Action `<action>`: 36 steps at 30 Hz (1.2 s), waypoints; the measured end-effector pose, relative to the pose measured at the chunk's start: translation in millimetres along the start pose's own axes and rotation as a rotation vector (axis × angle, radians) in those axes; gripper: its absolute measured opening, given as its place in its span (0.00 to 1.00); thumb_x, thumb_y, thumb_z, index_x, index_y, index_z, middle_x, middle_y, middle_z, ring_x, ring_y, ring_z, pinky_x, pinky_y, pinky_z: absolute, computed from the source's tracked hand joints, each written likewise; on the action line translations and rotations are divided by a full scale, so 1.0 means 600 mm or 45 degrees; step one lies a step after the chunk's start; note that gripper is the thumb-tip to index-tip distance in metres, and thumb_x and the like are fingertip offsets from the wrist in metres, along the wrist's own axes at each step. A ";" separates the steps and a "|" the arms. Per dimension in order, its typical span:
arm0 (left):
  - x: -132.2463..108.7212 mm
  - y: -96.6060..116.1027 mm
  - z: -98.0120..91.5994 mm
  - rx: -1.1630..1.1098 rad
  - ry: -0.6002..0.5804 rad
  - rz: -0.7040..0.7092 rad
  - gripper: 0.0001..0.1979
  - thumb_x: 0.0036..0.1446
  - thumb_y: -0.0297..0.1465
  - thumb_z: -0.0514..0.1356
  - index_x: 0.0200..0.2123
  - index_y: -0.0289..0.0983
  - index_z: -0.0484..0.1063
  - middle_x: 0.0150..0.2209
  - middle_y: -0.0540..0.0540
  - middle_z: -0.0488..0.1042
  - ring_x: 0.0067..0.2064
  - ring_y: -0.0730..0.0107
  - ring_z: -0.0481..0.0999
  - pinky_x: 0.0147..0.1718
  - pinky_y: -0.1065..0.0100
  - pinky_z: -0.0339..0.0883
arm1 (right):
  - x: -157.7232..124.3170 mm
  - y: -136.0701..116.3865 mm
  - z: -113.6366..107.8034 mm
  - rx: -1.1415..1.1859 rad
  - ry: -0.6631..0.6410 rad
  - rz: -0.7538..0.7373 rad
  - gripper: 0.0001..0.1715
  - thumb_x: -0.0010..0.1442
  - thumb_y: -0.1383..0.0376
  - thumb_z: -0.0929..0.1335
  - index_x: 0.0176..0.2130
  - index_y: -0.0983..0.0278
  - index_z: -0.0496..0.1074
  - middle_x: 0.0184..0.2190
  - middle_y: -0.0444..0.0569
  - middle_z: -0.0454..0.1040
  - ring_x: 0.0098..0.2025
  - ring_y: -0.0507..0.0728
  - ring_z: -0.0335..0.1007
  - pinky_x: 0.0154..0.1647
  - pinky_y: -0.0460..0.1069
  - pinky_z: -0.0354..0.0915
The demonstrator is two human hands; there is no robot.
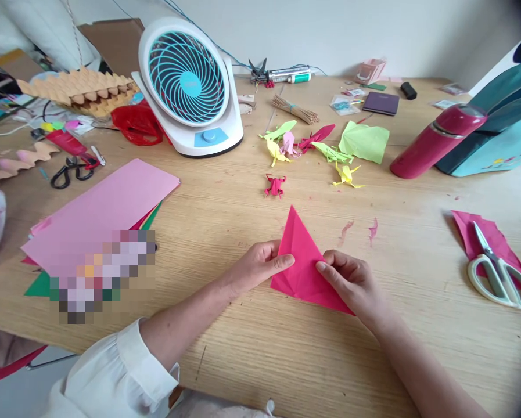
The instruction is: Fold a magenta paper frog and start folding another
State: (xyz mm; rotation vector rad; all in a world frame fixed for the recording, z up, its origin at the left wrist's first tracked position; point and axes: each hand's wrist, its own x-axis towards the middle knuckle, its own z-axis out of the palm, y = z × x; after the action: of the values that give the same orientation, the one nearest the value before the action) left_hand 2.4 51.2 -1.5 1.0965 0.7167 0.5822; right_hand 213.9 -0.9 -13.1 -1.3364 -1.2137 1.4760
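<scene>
A bright pink sheet of paper point(301, 264), folded to a pointed, roughly triangular shape with crease lines, is held just over the wooden table. My left hand point(266, 264) pinches its left edge, thumb on top and fingers behind the paper. At the right edge, my right hand point(347, 278) grips it the same way, thumb in front. Past the paper's tip sits a small red origami frog point(275, 186). Farther back lie yellow folded figures point(347, 174) and a creased light green sheet point(365, 142).
White-handled scissors point(499, 278) rest on a red paper piece at right. A pink paper stack point(107, 209) lies at left, a blurred patch over its front. Behind stand a white and blue fan point(190, 87), a red flask point(438, 142) and a teal bag point(495, 128).
</scene>
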 end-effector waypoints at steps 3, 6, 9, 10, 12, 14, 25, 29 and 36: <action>-0.004 -0.002 0.004 0.043 0.026 -0.077 0.19 0.51 0.44 0.69 0.36 0.33 0.78 0.34 0.44 0.79 0.35 0.66 0.76 0.35 0.69 0.67 | -0.005 -0.006 0.010 -0.193 -0.101 -0.064 0.24 0.60 0.48 0.69 0.25 0.63 0.65 0.21 0.41 0.60 0.23 0.49 0.50 0.21 0.46 0.48; -0.005 -0.005 0.009 0.107 0.090 -0.067 0.15 0.49 0.40 0.71 0.32 0.33 0.79 0.30 0.47 0.78 0.32 0.69 0.75 0.32 0.71 0.66 | -0.008 -0.011 0.015 -0.340 -0.134 -0.116 0.23 0.64 0.50 0.66 0.26 0.63 0.66 0.22 0.41 0.58 0.24 0.49 0.49 0.23 0.46 0.48; -0.004 -0.009 0.014 0.103 0.214 -0.068 0.13 0.48 0.38 0.71 0.30 0.34 0.78 0.29 0.48 0.78 0.31 0.69 0.76 0.31 0.71 0.67 | -0.009 -0.013 0.015 -0.362 -0.154 -0.127 0.21 0.65 0.52 0.65 0.28 0.63 0.68 0.23 0.40 0.59 0.25 0.49 0.50 0.24 0.46 0.49; -0.003 -0.010 0.014 0.071 0.264 -0.072 0.13 0.47 0.38 0.71 0.30 0.33 0.78 0.29 0.47 0.79 0.31 0.69 0.76 0.31 0.70 0.68 | -0.008 -0.013 0.014 -0.350 -0.161 -0.128 0.20 0.65 0.52 0.66 0.29 0.63 0.68 0.23 0.40 0.59 0.25 0.50 0.50 0.24 0.46 0.49; -0.002 -0.011 0.014 -0.021 0.348 -0.069 0.14 0.47 0.37 0.72 0.31 0.33 0.78 0.30 0.47 0.79 0.32 0.68 0.77 0.33 0.69 0.70 | -0.007 -0.010 0.012 -0.333 -0.172 -0.128 0.19 0.64 0.52 0.66 0.29 0.63 0.68 0.24 0.41 0.60 0.25 0.50 0.51 0.25 0.46 0.49; -0.001 -0.012 0.012 -0.112 0.392 -0.043 0.14 0.47 0.37 0.72 0.32 0.34 0.77 0.32 0.47 0.80 0.33 0.67 0.78 0.35 0.67 0.71 | -0.006 -0.007 0.009 -0.347 -0.170 -0.130 0.20 0.64 0.52 0.66 0.28 0.63 0.67 0.24 0.41 0.60 0.26 0.50 0.52 0.25 0.46 0.50; -0.002 -0.011 0.016 -0.057 0.445 -0.010 0.14 0.44 0.34 0.73 0.33 0.33 0.78 0.33 0.46 0.80 0.34 0.66 0.78 0.36 0.67 0.72 | -0.003 0.000 0.010 -0.246 -0.079 -0.175 0.16 0.64 0.53 0.67 0.38 0.62 0.74 0.32 0.48 0.73 0.34 0.55 0.67 0.34 0.48 0.62; -0.002 -0.013 0.016 0.023 0.523 -0.016 0.15 0.44 0.35 0.73 0.33 0.33 0.77 0.33 0.45 0.81 0.35 0.63 0.79 0.36 0.65 0.72 | -0.004 0.002 0.012 -0.374 -0.043 -0.227 0.16 0.65 0.54 0.66 0.34 0.62 0.73 0.29 0.47 0.71 0.32 0.54 0.63 0.31 0.47 0.59; -0.002 -0.020 0.012 0.053 0.503 -0.018 0.15 0.46 0.35 0.72 0.36 0.34 0.77 0.36 0.45 0.81 0.37 0.61 0.80 0.37 0.64 0.74 | -0.008 -0.011 0.014 -0.413 -0.069 -0.149 0.23 0.67 0.52 0.63 0.26 0.63 0.67 0.23 0.43 0.60 0.26 0.51 0.55 0.26 0.47 0.53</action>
State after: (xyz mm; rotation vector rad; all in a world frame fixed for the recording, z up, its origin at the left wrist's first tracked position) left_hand 8.1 41.9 -10.6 1.0235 1.0809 0.7862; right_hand 206.1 -5.2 -5.7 -1.4135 -1.5907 1.2782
